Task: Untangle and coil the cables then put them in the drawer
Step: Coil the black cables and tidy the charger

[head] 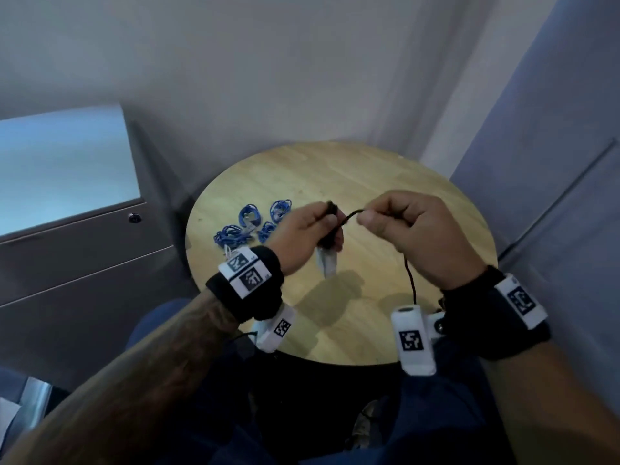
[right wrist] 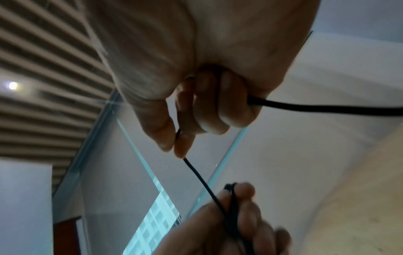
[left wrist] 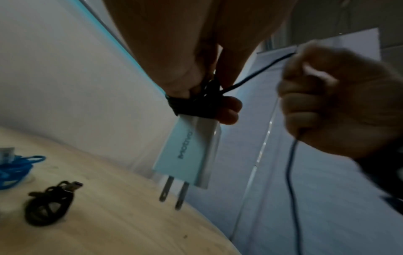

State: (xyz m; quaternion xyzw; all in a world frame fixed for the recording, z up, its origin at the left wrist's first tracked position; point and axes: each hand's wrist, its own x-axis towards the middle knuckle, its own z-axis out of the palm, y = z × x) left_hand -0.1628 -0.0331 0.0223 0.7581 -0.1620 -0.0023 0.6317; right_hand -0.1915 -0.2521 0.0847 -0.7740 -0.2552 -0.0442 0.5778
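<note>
Standing against the grey wall at the left of the head view, a grey drawer cabinet (head: 84,250) with a round lock is seen, its drawer fronts flush. Just beside it a round wooden table (head: 369,176) is placed, and both hands are held above its near half.

On the table's left part, four coiled blue cables (head: 250,221) are laid close together. A coiled black cable (left wrist: 49,203) with a metal plug end (visible only from the left wrist) lies on the wood near the blue ones.

The left hand (head: 307,233) is curled round a black cable bundle (left wrist: 196,105) wound at the top of a white charger (left wrist: 191,153); the charger hangs below the fingers, its two prongs pointing down toward the table, apart from it.

From the bundle, a loose black cable (head: 349,216) is stretched across to the right hand (head: 412,236), where it is pinched between thumb and forefinger (right wrist: 183,146), the other fingers being folded into the palm around it. Below that fist the remainder hangs down toward the table edge (its end cannot be made out).
</note>
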